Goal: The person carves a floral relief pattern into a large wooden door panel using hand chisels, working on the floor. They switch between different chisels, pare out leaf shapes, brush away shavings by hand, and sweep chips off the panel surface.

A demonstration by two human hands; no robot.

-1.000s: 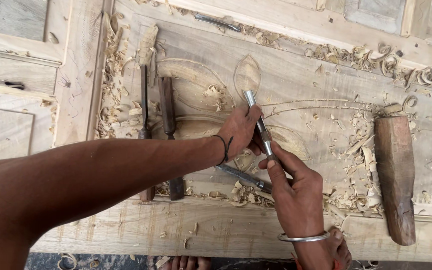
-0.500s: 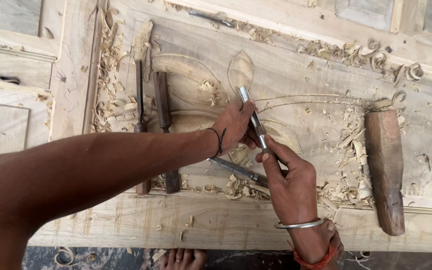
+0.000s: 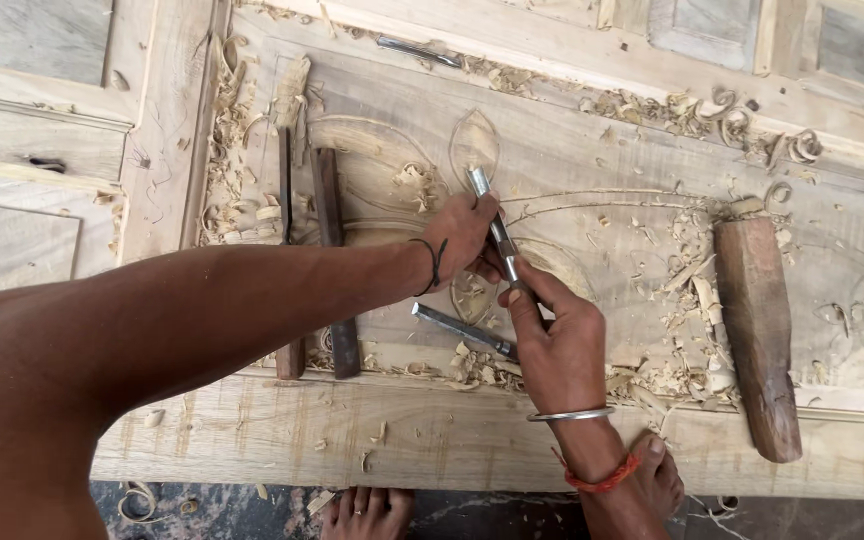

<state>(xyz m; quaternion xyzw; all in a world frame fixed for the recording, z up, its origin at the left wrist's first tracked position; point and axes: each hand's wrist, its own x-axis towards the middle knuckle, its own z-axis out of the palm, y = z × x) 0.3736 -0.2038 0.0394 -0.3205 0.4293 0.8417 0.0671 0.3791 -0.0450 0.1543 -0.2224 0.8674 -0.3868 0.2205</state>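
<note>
Head view looks straight down on a carved wooden panel (image 3: 592, 150) strewn with wood shavings (image 3: 227, 190), thickest along its left side. Just right of them lie two dark chisels (image 3: 330, 250) side by side, pointing up and down the panel. Further right, the left hand (image 3: 464, 238) reaches in from the left on a long bare arm, a thin black band at the wrist; its grip is closed around the upper part of a metal chisel (image 3: 500, 235), near the shiny tip. That chisel slants down to the right, its tip resting on the panel just below a leaf-shaped outline (image 3: 474, 145). The right hand (image 3: 557, 345) comes up from below, wearing a metal bangle (image 3: 570, 414), its grip closed over the lower end of the same chisel. Under that hand lies a spare metal tool (image 3: 457, 327). Well to the right rests a heavy wooden mallet (image 3: 757, 335) among more curls.
</note>
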